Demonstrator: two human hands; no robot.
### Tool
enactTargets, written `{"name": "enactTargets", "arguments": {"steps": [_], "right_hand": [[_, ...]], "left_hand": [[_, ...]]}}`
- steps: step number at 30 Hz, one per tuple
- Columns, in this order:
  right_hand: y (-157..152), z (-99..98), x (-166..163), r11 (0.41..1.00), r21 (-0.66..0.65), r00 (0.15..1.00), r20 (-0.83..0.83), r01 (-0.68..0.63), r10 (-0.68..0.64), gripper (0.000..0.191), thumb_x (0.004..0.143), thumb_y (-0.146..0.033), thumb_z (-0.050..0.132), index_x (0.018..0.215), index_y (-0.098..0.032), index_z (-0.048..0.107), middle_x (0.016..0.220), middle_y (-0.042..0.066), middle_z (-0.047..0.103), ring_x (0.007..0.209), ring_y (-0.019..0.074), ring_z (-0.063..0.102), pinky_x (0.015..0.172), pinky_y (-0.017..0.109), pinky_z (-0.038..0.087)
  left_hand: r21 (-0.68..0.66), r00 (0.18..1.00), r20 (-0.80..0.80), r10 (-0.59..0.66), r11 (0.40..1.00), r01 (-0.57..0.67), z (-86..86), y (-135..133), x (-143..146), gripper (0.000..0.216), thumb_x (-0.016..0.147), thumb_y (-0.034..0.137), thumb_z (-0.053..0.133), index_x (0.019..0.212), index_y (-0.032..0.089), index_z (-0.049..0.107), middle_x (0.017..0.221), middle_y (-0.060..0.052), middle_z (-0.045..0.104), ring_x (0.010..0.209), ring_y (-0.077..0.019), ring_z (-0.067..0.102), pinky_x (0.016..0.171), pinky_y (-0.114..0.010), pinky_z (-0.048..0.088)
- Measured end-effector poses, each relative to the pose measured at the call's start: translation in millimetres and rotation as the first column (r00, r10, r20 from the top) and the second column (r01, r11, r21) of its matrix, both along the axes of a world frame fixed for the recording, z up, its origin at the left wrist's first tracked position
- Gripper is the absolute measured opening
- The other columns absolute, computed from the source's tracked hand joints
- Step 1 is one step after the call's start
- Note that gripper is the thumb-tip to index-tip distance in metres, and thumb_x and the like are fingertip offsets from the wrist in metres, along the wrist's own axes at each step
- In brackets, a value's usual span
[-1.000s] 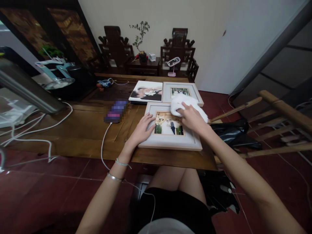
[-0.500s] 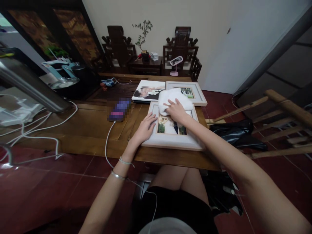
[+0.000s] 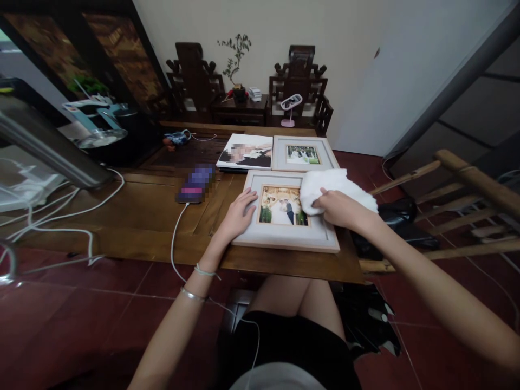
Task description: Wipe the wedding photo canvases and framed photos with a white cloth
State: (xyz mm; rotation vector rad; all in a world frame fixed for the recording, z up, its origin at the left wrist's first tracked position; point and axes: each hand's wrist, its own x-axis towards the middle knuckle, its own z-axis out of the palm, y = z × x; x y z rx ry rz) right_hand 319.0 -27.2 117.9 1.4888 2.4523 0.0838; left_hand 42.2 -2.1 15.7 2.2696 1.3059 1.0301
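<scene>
A picture frame [image 3: 284,238] with a pale mat and a wedding photo lies flat near the table's front edge. On its left border rests my left hand [image 3: 240,213], fingers stretched out and holding nothing. My right hand [image 3: 339,208] grips a white cloth [image 3: 331,187] over the frame's right side; the cloth covers part of that border and hangs past it. Behind lies a second picture frame [image 3: 281,153] with a smaller photo. A photo album [image 3: 248,142] sits beside it on the left, on top of something dark.
On the wooden table [image 3: 138,216], a phone [image 3: 197,184] with a white charging cable [image 3: 174,238] lies left of the frame. A pink mirror [image 3: 289,111] stands at the back edge. A bamboo chair [image 3: 467,173] is close on the right. White cords [image 3: 60,225] tangle at left.
My right hand has moved the cloth rightward and nearer, from the frame's upper middle to its right border, uncovering the photo. My left hand stays on the left border.
</scene>
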Motion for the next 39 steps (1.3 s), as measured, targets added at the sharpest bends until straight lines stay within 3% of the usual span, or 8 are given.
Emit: {"name": "enactTargets", "arguments": {"steps": [5,8,13,19,23,28,35,39], "right_hand": [[-60.8,29.2,-9.6,0.974,-0.216,0.997,-0.048,-0.065,0.055,0.033,0.068,-0.002,0.045,0.081,-0.017,0.072,0.082,0.011,0.068,0.075,0.0216,0.062,0.064,0.029,0.039],[-69.3,34.1,-14.3,0.966,-0.250,0.994,-0.102,-0.072,0.048,0.034,0.068,-0.003,0.045,0.081,-0.018,0.072,0.079,0.009,0.068,0.075,0.0217,0.062,0.063,0.028,0.039],[-28.3,9.4,-14.6,0.994,-0.107,0.996,-0.090,-0.008,-0.001,0.050,0.068,0.000,0.043,0.106,-0.018,0.070,0.103,0.014,0.068,0.090,0.0251,0.063,0.072,0.031,0.042],[41.4,-18.6,-16.2,0.948,0.307,0.995,-0.080,0.086,-0.064,0.052,0.074,0.001,0.038,0.120,-0.010,0.058,0.134,0.019,0.050,0.123,0.0335,0.041,0.093,0.050,0.035],[56.7,-31.5,-24.4,0.945,0.324,0.999,-0.045,0.035,-0.022,0.043,0.078,-0.002,0.040,0.115,-0.009,0.061,0.138,0.018,0.046,0.126,0.0328,0.037,0.101,0.053,0.025],[16.2,-35.6,-30.3,0.965,0.229,0.991,-0.006,-0.129,0.133,0.034,0.079,-0.004,0.040,0.100,-0.008,0.067,0.124,0.020,0.056,0.113,0.0291,0.048,0.096,0.043,0.032],[-77.8,7.3,-35.2,0.979,-0.098,0.977,-0.135,-0.179,0.165,0.039,0.071,0.000,0.040,0.094,-0.013,0.068,0.093,0.015,0.068,0.080,0.0213,0.063,0.072,0.031,0.042],[-91.8,10.0,-40.2,0.972,-0.125,0.962,-0.217,-0.198,0.168,0.040,0.070,-0.002,0.039,0.095,-0.016,0.068,0.091,0.012,0.069,0.079,0.0207,0.063,0.071,0.031,0.043]], "left_hand": [[0.008,1.000,0.001,0.008,1.000,-0.008,-1.2,-0.3,-0.4,0.031,0.088,0.021,0.047,0.115,0.014,0.061,0.129,-0.013,0.059,0.132,-0.0250,0.042,0.110,-0.049,0.034],[0.014,1.000,-0.009,0.003,1.000,-0.003,-1.3,-0.5,-0.5,0.032,0.088,0.021,0.047,0.116,0.015,0.061,0.129,-0.013,0.059,0.132,-0.0251,0.042,0.110,-0.050,0.034],[0.017,1.000,-0.023,-0.006,1.000,0.006,-1.2,0.0,-0.3,0.031,0.089,0.021,0.046,0.116,0.015,0.061,0.130,-0.013,0.058,0.133,-0.0248,0.041,0.110,-0.050,0.033],[0.019,1.000,-0.020,-0.019,1.000,0.019,-0.7,0.9,-0.3,0.033,0.090,0.022,0.045,0.117,0.012,0.060,0.130,-0.015,0.058,0.133,-0.0254,0.041,0.110,-0.050,0.033],[0.011,1.000,-0.020,-0.018,1.000,0.018,-0.6,0.8,-1.1,0.032,0.089,0.020,0.046,0.118,0.016,0.060,0.130,-0.013,0.058,0.133,-0.0247,0.041,0.110,-0.051,0.033],[0.012,1.000,-0.010,-0.007,1.000,0.008,-1.8,1.0,-0.6,0.032,0.088,0.019,0.047,0.117,0.015,0.060,0.130,-0.013,0.058,0.133,-0.0249,0.041,0.110,-0.051,0.033],[0.016,1.000,0.010,-0.008,1.000,0.007,2.0,-2.1,1.2,0.034,0.087,0.019,0.047,0.118,0.013,0.060,0.128,-0.014,0.059,0.132,-0.0251,0.043,0.110,-0.047,0.035],[0.018,1.000,0.012,-0.004,1.000,0.004,4.4,-3.8,1.4,0.035,0.086,0.019,0.048,0.119,0.014,0.059,0.129,-0.013,0.059,0.131,-0.0249,0.044,0.109,-0.045,0.036]]}}
